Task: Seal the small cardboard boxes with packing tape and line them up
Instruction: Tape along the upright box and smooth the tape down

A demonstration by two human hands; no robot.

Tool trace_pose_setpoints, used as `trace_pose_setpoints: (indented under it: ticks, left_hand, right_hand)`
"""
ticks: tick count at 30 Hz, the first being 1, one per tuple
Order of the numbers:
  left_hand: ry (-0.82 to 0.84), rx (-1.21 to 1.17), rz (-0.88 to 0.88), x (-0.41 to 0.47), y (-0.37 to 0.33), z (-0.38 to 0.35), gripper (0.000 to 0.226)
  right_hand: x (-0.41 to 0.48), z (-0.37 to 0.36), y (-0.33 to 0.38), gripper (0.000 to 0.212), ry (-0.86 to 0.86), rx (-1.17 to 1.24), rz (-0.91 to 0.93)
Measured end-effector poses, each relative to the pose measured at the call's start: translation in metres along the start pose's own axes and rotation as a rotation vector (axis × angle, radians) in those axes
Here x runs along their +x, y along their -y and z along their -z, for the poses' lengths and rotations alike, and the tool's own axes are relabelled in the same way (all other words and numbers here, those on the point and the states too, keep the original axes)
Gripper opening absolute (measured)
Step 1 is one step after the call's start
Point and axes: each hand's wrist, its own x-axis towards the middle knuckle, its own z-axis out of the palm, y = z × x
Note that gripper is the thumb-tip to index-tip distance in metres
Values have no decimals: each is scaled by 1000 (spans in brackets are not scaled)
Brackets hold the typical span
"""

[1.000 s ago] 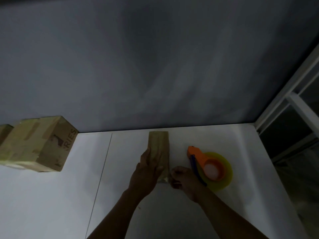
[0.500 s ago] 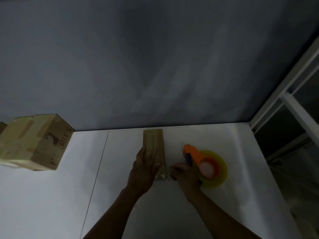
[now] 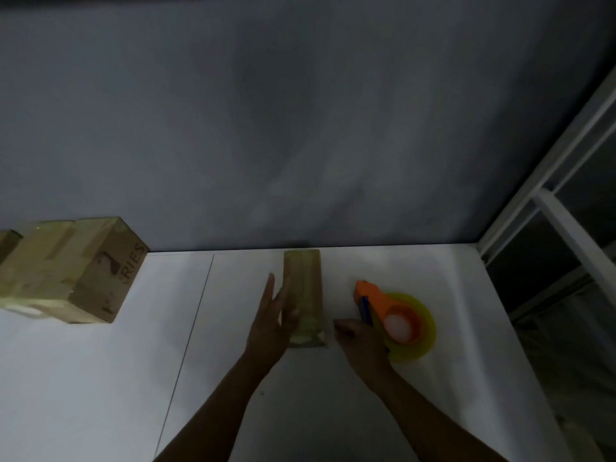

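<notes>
Left hand (image 3: 270,325) upright, fingers straight against the left side of the box (image 3: 304,288) on the table (image 3: 100,378), right hand (image 3: 359,340) touching the dispenser (image 3: 396,320) just right of it, grip unclear, taped boxes (image 3: 66,271) far left

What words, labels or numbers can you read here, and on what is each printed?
"RIES": on the side face of the taped cardboard box at left, the tail of a longer word; the letters before it are unreadable.
No legible text on the small cardboard box or the tape dispenser.
</notes>
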Motion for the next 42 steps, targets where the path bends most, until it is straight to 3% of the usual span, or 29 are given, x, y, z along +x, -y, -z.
trace_pose_setpoints:
  ticks: [2, 4, 10, 24, 30, 36, 42]
  left_hand:
    - [-167, 30, 47, -13, 8, 4, 60]
    - [-229, 31, 102, -23, 12, 5, 53]
    - [-102, 93, 105, -25, 4, 1, 45]
    - [8, 151, -48, -14, 16, 9, 40]
    - [67, 210, -48, -9, 27, 11, 48]
    - [98, 226, -73, -6, 27, 13, 51]
    - [199, 290, -197, 5, 31, 26, 48]
  right_hand:
    - [-1, 6, 5, 28, -64, -24, 73]
    - [-2, 10, 12, 31, -54, -36, 171]
    - [13, 3, 17, 46, 117, -300, 371]
    - [9, 2, 26, 45, 193, -410, 442]
    - [13, -5, 17, 56, 249, -534, 479]
    - [21, -17, -2, 54, 101, -659, 621]
    - [28, -8, 5, 51, 164, -781, 691]
